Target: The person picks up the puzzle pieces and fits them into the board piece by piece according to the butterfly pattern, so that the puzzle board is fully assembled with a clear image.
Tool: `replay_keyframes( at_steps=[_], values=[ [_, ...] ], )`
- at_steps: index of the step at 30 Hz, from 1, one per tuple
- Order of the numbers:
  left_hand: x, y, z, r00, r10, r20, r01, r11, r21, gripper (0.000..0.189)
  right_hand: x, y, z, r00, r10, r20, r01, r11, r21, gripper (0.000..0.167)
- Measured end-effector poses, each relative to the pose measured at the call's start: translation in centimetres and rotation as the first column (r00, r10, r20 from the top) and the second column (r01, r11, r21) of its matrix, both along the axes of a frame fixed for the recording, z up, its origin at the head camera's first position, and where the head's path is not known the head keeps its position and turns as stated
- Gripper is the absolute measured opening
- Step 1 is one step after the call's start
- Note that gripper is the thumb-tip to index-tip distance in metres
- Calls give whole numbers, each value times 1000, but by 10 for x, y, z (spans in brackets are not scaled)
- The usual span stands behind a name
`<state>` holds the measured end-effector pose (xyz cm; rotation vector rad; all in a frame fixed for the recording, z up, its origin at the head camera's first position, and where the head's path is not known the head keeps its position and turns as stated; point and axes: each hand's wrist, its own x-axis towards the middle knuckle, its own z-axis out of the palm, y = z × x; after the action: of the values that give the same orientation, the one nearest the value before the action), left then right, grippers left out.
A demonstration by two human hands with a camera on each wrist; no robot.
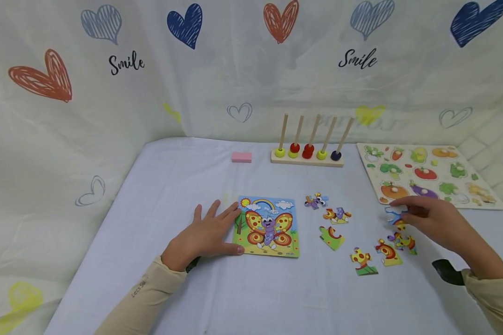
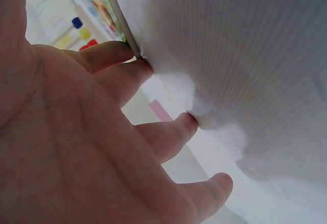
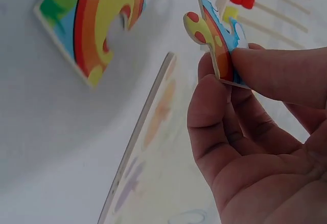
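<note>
With fingers spread, my left hand (image 1: 207,232) rests at the left side of a square butterfly puzzle board (image 1: 293,232). Fingertips (image 2: 140,68) touch the board's edge in the left wrist view, while other fingers reach past it over the white cloth. My right hand (image 1: 433,221) pinches a puzzle piece (image 3: 219,42) between thumb and fingers, coloured blue, orange and yellow with red spots. Under and left of that hand lie several loose pieces, among them a yellow-orange one (image 1: 388,253), a yellow-green one (image 1: 363,262) and a green one with a red arc (image 1: 332,238).
A vegetable board (image 1: 366,163) lies at the back right, close behind my right hand. The wooden peg stacker (image 1: 308,160) with coloured beads stands at the back, and a pink block (image 1: 241,157) lies left of it. A printed curtain (image 1: 218,79) hangs behind the table.
</note>
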<state>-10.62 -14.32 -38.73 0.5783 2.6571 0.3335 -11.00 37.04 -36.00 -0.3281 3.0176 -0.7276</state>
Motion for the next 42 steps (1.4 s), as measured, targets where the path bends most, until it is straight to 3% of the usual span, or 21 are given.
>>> replay_keyframes(
  at_steps=[12,20,33,42],
  values=[
    [0,0,0,1000,2,0,-2,1000,-1,100,-5,-39,1,995,29,94,-23,998,-66,35],
    [0,0,-1,1000,5,3,-5,1000,-8,100,-10,-61,4,991,73,114,-61,992,-113,32],
    [-1,0,-1,1000,0,-1,0,1000,-5,100,-19,-89,10,983,163,85,-146,974,-172,29],
    [-1,0,-1,1000,1,-5,-1,1000,-11,101,-22,-107,11,984,159,85,-143,975,-168,27]
  ],
)
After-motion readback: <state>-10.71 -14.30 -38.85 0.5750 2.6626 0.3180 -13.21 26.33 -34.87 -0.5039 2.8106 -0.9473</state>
